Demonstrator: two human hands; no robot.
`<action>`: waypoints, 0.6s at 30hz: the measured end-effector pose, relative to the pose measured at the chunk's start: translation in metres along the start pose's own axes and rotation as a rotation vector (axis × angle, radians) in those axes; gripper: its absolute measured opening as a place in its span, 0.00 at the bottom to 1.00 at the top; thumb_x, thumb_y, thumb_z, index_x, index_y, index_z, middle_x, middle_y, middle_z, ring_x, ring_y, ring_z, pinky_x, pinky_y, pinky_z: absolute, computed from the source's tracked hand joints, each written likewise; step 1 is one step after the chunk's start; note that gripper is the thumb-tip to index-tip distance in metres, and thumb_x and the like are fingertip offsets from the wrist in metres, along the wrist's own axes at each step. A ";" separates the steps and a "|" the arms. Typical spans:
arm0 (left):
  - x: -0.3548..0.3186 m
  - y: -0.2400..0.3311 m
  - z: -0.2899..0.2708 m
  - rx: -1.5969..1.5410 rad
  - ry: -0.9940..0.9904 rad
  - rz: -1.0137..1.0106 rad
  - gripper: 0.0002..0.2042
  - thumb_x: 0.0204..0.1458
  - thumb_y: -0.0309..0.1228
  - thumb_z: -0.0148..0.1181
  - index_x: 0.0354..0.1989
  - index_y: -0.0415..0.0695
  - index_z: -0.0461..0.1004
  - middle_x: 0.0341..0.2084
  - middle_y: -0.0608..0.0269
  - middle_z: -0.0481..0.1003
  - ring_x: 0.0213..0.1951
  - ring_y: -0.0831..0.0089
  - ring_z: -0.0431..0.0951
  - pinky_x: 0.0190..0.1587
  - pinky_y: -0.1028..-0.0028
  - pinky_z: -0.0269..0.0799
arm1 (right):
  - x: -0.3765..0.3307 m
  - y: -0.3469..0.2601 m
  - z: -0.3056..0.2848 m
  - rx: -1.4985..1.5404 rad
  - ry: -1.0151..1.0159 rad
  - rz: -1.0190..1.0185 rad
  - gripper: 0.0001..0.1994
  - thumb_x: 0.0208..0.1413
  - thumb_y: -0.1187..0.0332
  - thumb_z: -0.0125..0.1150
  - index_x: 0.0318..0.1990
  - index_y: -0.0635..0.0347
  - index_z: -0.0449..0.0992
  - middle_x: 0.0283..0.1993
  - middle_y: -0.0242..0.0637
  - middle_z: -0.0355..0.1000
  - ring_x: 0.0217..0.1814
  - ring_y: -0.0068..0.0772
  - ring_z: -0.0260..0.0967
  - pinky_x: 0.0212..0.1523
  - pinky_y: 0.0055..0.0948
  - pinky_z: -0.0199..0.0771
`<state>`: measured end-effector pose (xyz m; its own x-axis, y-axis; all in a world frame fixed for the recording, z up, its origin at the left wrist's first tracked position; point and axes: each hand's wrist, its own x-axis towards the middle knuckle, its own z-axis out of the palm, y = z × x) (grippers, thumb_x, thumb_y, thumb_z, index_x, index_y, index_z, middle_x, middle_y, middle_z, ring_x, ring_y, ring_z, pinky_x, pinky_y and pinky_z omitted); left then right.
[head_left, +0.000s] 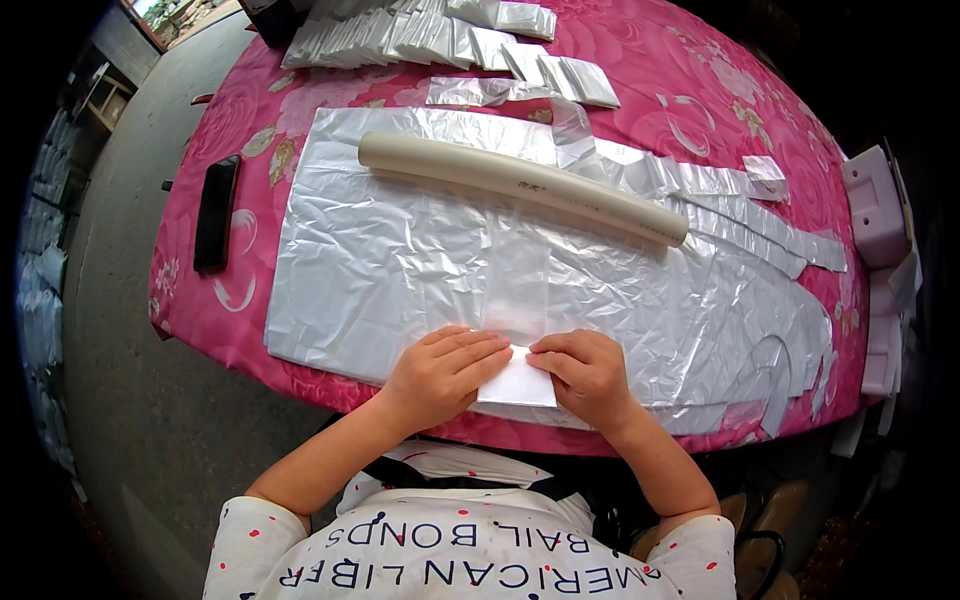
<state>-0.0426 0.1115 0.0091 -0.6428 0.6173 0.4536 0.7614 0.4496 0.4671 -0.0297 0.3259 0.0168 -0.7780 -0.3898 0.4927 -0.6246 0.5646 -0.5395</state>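
Observation:
Both my hands are at the near edge of a layered stack of thin white plastic bags (340, 250). Between them lies a small, neatly folded white plastic bag (517, 385), continuing into a sheer strip on the stack. My left hand (448, 375) has its fingers together, pressing on the fold's upper left corner. With thumb and bent fingers, my right hand (582, 375) pinches the upper right corner. A cream plastic pipe (520, 190) rests slantwise across the stack, beyond my hands.
A pink flowered cloth (680, 60) covers the table. Rows of folded plastic bags (400, 40) lie at its far side. A black phone (216, 215) sits at the left edge. Loose bag handles (740, 215) spread to the right, near pale pink plastic containers (878, 210).

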 end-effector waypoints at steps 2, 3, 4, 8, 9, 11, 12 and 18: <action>0.000 -0.001 0.002 -0.022 0.008 -0.013 0.18 0.35 0.20 0.57 0.40 0.43 0.75 0.40 0.63 0.76 0.43 0.70 0.76 0.46 0.69 0.70 | -0.001 0.001 0.001 0.007 -0.012 0.011 0.11 0.35 0.80 0.62 0.29 0.55 0.77 0.32 0.30 0.75 0.26 0.31 0.70 0.25 0.27 0.68; 0.000 -0.001 0.002 -0.033 0.012 -0.020 0.18 0.35 0.20 0.57 0.39 0.44 0.75 0.40 0.63 0.77 0.42 0.70 0.76 0.45 0.69 0.70 | -0.001 0.001 0.001 0.011 -0.018 0.016 0.11 0.35 0.80 0.63 0.30 0.55 0.77 0.32 0.31 0.75 0.26 0.31 0.71 0.25 0.27 0.69; 0.001 -0.002 0.002 -0.042 0.011 -0.040 0.18 0.35 0.22 0.58 0.40 0.45 0.75 0.39 0.64 0.77 0.41 0.69 0.76 0.44 0.69 0.70 | 0.000 0.001 0.001 0.015 -0.021 0.034 0.12 0.35 0.79 0.63 0.31 0.55 0.77 0.32 0.31 0.75 0.27 0.32 0.71 0.26 0.27 0.69; 0.002 -0.003 0.002 -0.070 0.022 -0.081 0.17 0.37 0.24 0.60 0.41 0.47 0.76 0.39 0.65 0.77 0.39 0.67 0.77 0.41 0.69 0.67 | 0.000 0.002 0.001 0.026 -0.029 0.071 0.14 0.35 0.78 0.64 0.34 0.56 0.77 0.33 0.34 0.76 0.28 0.34 0.72 0.28 0.28 0.71; 0.003 -0.003 0.002 -0.075 0.029 -0.081 0.17 0.36 0.24 0.60 0.41 0.47 0.76 0.39 0.65 0.77 0.39 0.67 0.76 0.40 0.70 0.67 | 0.000 0.003 0.001 0.027 -0.029 0.071 0.14 0.35 0.78 0.64 0.35 0.56 0.77 0.34 0.34 0.76 0.29 0.35 0.72 0.28 0.28 0.71; 0.003 -0.003 0.003 -0.085 0.028 -0.096 0.18 0.37 0.23 0.60 0.41 0.47 0.76 0.38 0.65 0.78 0.39 0.67 0.76 0.41 0.69 0.67 | -0.001 0.005 0.003 0.050 -0.012 0.078 0.15 0.36 0.79 0.63 0.35 0.55 0.76 0.32 0.33 0.75 0.28 0.35 0.71 0.27 0.29 0.71; 0.003 -0.003 0.003 -0.090 0.028 -0.104 0.18 0.37 0.22 0.60 0.41 0.47 0.76 0.37 0.65 0.78 0.39 0.67 0.76 0.41 0.69 0.67 | 0.000 0.005 0.003 0.061 -0.004 0.082 0.15 0.36 0.79 0.62 0.36 0.55 0.76 0.32 0.33 0.75 0.27 0.35 0.71 0.27 0.30 0.70; 0.015 0.001 -0.004 -0.159 -0.056 -0.448 0.19 0.47 0.23 0.58 0.51 0.42 0.70 0.30 0.56 0.78 0.28 0.64 0.77 0.30 0.72 0.69 | 0.005 0.002 -0.002 0.097 -0.085 0.369 0.03 0.47 0.74 0.60 0.31 0.60 0.76 0.25 0.41 0.72 0.23 0.39 0.69 0.23 0.31 0.65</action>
<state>-0.0516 0.1191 0.0194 -0.8958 0.4212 0.1420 0.3855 0.5774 0.7198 -0.0347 0.3263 0.0199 -0.9519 -0.2344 0.1971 -0.3018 0.6082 -0.7342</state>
